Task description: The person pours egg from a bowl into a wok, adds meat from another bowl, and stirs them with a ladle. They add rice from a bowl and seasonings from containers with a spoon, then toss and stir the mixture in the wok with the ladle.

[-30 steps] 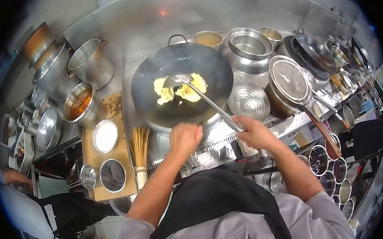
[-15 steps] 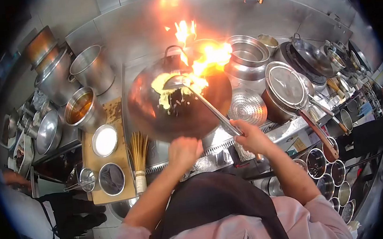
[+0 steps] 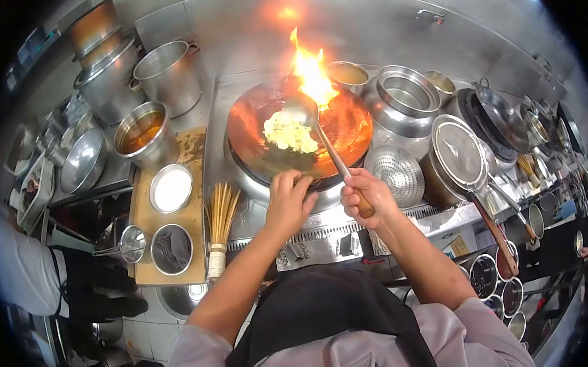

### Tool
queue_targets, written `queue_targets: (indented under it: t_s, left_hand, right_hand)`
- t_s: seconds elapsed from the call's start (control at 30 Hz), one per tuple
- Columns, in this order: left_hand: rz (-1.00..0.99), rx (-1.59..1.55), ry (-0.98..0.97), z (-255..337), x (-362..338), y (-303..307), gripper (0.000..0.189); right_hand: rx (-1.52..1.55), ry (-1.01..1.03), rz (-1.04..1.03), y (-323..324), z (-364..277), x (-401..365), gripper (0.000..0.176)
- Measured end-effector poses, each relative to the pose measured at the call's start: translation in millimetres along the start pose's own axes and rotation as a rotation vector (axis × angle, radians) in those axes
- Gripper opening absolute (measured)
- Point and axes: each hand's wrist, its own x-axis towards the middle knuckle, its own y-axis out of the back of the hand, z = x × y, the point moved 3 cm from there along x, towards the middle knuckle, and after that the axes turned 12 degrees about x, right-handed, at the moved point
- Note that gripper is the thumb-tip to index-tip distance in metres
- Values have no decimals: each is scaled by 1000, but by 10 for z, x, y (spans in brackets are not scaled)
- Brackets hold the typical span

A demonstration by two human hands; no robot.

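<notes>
A large wok (image 3: 245, 135) sits on the stove, with pale yellow food (image 3: 288, 135) in its middle. Flames (image 3: 314, 76) rise at its far right side. My right hand (image 3: 370, 196) is wrapped round the wooden handle of a ladle (image 3: 306, 112), whose bowl is over the wok beside the food. At the wok's near edge is my left hand (image 3: 287, 200), fingers bent and partly apart; whether it grips the rim cannot be made out.
A bamboo brush (image 3: 221, 221) stands left of the wok, near a bowl of white contents (image 3: 171, 189) on a board. Right are a perforated strainer (image 3: 395, 175) and a mesh sieve (image 3: 459, 152). A person (image 3: 24, 265) stands far left.
The wok has come down and lies flatter, and the food has gathered into a mass. My left hand's fingers have loosened from a fist. The flames have narrowed, and the view has shifted.
</notes>
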Motion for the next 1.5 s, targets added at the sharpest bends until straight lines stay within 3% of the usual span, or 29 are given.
queue_targets:
  t_s: [0.03, 0.2, 0.27, 0.33, 0.47, 0.5, 0.6, 0.67, 0.7, 0.73, 0.8, 0.83, 0.9, 0.97, 1.03, 1.13, 1.17, 1.27, 1.33, 1.47, 1.5]
  left_hand:
    - [-74, 25, -18, -4, -164, 150, 42]
    - [-252, -157, 238, -305, -1257, 551, 28]
    - [-280, -215, 297, -349, -1522, 680, 25]
    - [-300, -261, 509, -343, -1637, 850, 21]
    - [-238, -239, 592, -377, -1576, 906, 18]
    - [-239, -262, 614, -354, -1480, 887, 17]
    - [-264, -287, 562, -251, -1067, 760, 17]
    - [-137, -155, 207, -124, -702, 670, 19]
    - [-116, -139, 148, -63, -502, 591, 20]
    - [-97, -123, 88, 3, -302, 500, 21]
    - [-46, -112, 9, 103, 44, 241, 17]
    - [-51, -120, 1, 45, 120, 103, 17]
    - [-355, 106, -12, -74, 175, -261, 15]
    - [-373, 81, -14, 22, 236, -148, 18]
    - [-345, -19, -8, 192, 357, 92, 28]
    - [-500, 21, 23, 151, 283, -101, 33]
    - [-411, 49, 18, 79, 185, -316, 37]
    - [-338, 145, -44, 236, -52, -291, 37]
    - [-406, 121, -98, 455, -338, -20, 37]
    - [-323, -24, -63, 605, -282, 405, 39]
    - [-341, 13, -81, 560, -77, 371, 40]
  right_hand:
    - [64, -16, -52, -80, -31, -90, 38]
    - [119, -121, -109, -35, 17, -31, 34]
    - [49, -141, -56, -34, 78, 200, 42]
    - [-389, -5, -2, -122, 142, 255, 50]
    - [-229, -129, -27, 85, 137, 58, 44]
    - [-403, -66, 14, 125, 64, 115, 45]
    - [-592, 204, 45, 128, -55, 334, 49]
    - [-631, 240, 94, 125, -96, 562, 50]
    - [-673, 274, 142, 136, -128, 609, 51]
    - [-671, 273, 146, 121, -163, 555, 51]
    - [-770, 56, 53, 87, -207, 399, 57]
    - [-892, 70, -21, 232, -219, 333, 56]
    - [-1053, 7, -140, 212, -430, -240, 58]
    - [-1279, -23, -121, 129, -710, -971, 62]
    - [-1247, -94, -52, 346, -910, -1432, 63]
    - [-1337, -36, 0, 614, -921, -1397, 64]
    - [-1393, 8, 74, 601, -852, -1271, 64]
    - [-1387, 297, 99, 795, -447, -699, 63]
    - [-1438, 473, 84, 877, -336, -659, 63]
    - [-1351, 362, 35, 586, -705, -1512, 61]
    - [-1264, 158, 113, 571, -755, -1671, 61]
